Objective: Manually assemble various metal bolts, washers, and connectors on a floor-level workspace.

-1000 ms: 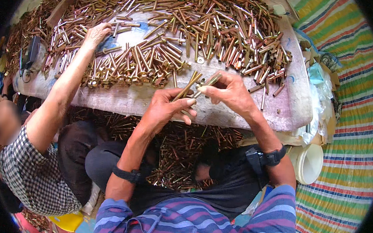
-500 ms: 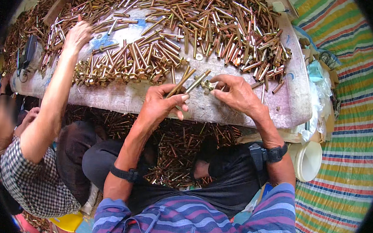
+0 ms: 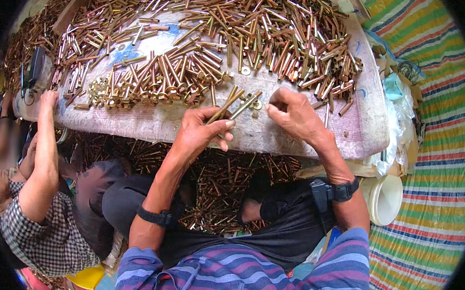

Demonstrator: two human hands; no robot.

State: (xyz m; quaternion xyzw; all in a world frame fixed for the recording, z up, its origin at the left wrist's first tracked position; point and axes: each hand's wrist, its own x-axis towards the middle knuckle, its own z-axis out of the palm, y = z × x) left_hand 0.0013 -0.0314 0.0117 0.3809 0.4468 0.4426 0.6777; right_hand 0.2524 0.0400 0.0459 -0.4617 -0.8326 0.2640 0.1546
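Note:
My left hand (image 3: 206, 126) is closed around a few slender brass-coloured metal tubes (image 3: 244, 106), whose free ends fan up and to the right over the padded table. Beyond those ends lie a small washer and nut (image 3: 257, 106) on the cloth. To their right, my right hand (image 3: 294, 116) hovers with fingers and thumb curled together; whether anything small is pinched there is hidden. Left of my hands is a heap of bolts (image 3: 164, 81) with nuts and washers on them, most heads toward me.
Loose metal tubes (image 3: 304, 47) cover the far part of the padded table (image 3: 292, 141). More metal pieces (image 3: 216, 189) lie below its near edge. A white bucket (image 3: 385, 201) stands at right, beside striped sheeting (image 3: 435, 175). A co-worker's arm (image 3: 46, 159) reaches the table at left.
My right hand has drawn slightly right, away from the tube ends, leaving the washer and nut in sight. My left hand stays put. The co-worker's hand has pulled back toward the near-left edge.

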